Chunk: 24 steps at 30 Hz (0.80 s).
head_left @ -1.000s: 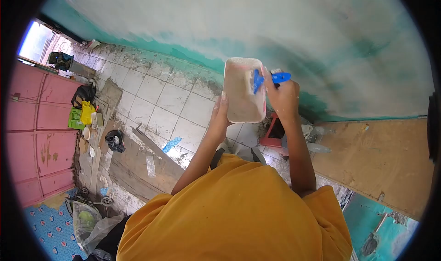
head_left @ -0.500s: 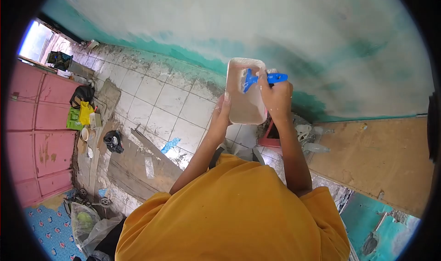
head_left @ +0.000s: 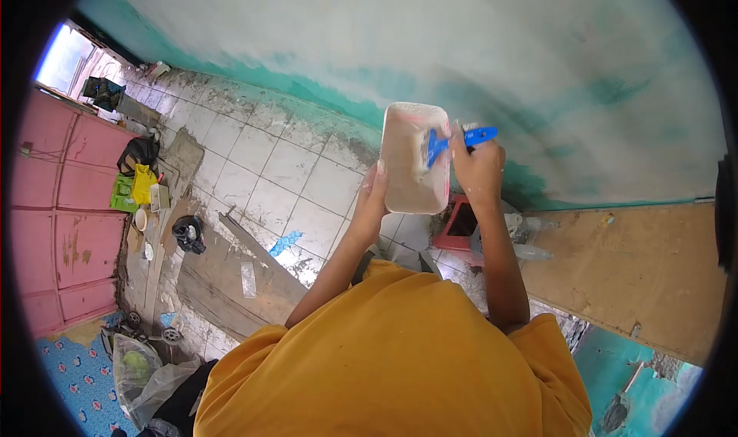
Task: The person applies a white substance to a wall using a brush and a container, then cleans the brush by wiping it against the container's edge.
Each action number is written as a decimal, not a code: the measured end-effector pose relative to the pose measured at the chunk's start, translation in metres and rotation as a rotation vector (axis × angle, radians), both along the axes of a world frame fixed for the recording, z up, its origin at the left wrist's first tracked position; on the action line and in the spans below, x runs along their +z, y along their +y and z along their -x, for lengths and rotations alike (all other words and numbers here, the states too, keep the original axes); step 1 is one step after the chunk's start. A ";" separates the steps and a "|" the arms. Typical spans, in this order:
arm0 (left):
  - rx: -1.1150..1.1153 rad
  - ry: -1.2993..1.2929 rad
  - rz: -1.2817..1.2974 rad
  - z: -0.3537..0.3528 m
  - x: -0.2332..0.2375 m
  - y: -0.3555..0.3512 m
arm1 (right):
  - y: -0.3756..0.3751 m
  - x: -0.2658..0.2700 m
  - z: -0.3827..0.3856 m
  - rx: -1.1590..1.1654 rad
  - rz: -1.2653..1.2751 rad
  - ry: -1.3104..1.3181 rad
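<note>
My left hand (head_left: 373, 195) grips the near left edge of a white rectangular tray (head_left: 415, 156) smeared with pale putty, held up in front of the wall. My right hand (head_left: 478, 164) is closed around the blue handle of a putty scraper (head_left: 453, 140). The scraper's blade rests inside the tray near its right rim, with white putty on it. My yellow shirt (head_left: 392, 352) fills the lower part of the view.
The wall (head_left: 461, 45) ahead is patched white over teal. A wooden board (head_left: 630, 268) lies at the right, a red stool (head_left: 460, 225) below the tray. Planks, bags and clutter (head_left: 154, 199) line the dirty tiled floor at the left beside pink doors (head_left: 54, 206).
The scraper blade has moved from the tray's upper middle back toward its right rim. Tray and both hands have shifted slightly right and down.
</note>
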<state>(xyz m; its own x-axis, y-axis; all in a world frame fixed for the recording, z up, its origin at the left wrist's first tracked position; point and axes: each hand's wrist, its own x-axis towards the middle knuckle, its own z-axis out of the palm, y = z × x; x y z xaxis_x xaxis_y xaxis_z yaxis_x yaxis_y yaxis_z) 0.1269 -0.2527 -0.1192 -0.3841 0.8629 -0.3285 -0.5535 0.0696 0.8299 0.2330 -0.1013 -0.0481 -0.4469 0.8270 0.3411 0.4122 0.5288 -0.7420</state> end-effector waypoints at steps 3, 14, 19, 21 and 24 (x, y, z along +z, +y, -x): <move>-0.010 -0.017 0.014 -0.005 -0.002 0.002 | 0.002 0.005 0.010 -0.077 -0.013 -0.004; 0.068 -0.016 -0.034 -0.003 -0.001 -0.004 | -0.001 0.001 0.023 -0.099 -0.007 0.025; 0.155 -0.042 -0.015 -0.001 -0.001 -0.009 | -0.016 -0.005 0.012 0.029 0.083 -0.053; 0.185 0.006 -0.024 -0.004 -0.002 -0.009 | -0.013 -0.003 0.009 -0.061 0.088 0.025; 0.192 -0.012 -0.074 -0.008 0.001 -0.008 | -0.008 0.007 0.016 -0.113 -0.034 0.050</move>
<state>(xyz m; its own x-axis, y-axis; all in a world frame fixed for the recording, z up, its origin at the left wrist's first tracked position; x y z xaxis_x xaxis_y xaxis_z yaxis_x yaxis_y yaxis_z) 0.1351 -0.2604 -0.1185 -0.5400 0.7963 -0.2727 -0.5605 -0.0985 0.8223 0.2175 -0.1095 -0.0415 -0.3335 0.8585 0.3896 0.4333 0.5066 -0.7454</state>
